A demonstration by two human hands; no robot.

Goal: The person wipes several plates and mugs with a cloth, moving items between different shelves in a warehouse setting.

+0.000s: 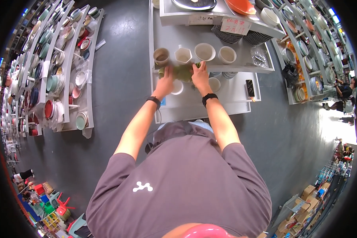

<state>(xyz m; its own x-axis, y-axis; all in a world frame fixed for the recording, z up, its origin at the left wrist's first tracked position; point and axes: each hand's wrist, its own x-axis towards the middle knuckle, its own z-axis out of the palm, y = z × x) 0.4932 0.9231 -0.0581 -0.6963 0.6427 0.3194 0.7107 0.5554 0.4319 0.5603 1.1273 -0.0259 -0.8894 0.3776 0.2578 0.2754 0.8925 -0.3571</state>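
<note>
olive-green cloth (182, 74), blurry and plain, between left hand (165, 84) and right hand (201, 76)

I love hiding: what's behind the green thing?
Beyond the green thing, a six-sided cup stands on a shelf; whatever the green thing covers can't be seen.

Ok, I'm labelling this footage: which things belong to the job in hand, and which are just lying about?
Likely part of the job:
Green item, blurred, perhaps cloth, between the left hand and right hand
Row of four cups just beyond it

Seemingly just lying about:
Phone
Clear plastic bag
Orange dish
</note>
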